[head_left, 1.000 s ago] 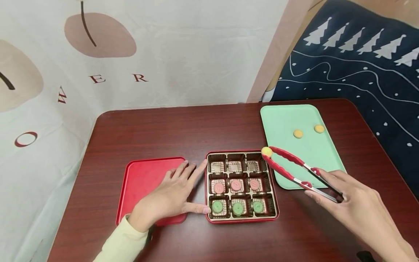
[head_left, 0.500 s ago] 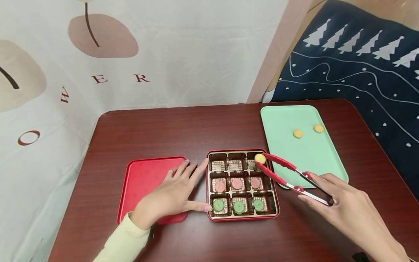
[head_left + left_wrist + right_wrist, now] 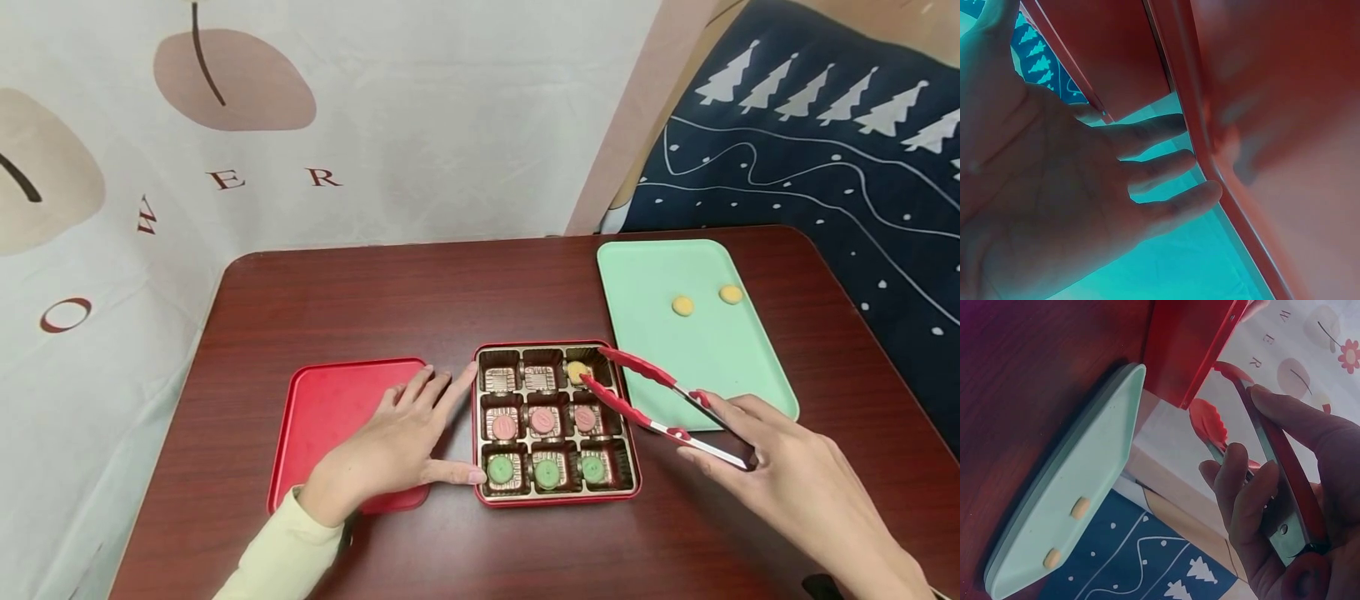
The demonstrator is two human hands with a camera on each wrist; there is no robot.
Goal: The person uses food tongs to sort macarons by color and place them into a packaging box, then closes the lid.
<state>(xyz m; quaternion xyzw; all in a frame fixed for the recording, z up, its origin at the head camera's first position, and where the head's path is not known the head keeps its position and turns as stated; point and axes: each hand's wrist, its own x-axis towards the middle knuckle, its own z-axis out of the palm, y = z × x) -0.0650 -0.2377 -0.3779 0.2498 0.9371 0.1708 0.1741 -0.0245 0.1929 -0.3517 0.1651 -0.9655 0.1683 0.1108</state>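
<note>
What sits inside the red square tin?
A brown nine-compartment tray, holding one yellow disc far right, three pink discs mid-row, three green discs nearest. The tray hides the floor of the tin.

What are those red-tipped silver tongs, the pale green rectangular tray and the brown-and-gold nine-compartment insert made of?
Tongs: apparently metal arms, by their silvery shine; scalloped, satin red tips, perhaps silicone or plastic. Tray: probably plastic, evenly coloured, softly shiny. Insert: likely moulded plastic, glossy, ribbed, with gold-toned highlights.
</note>
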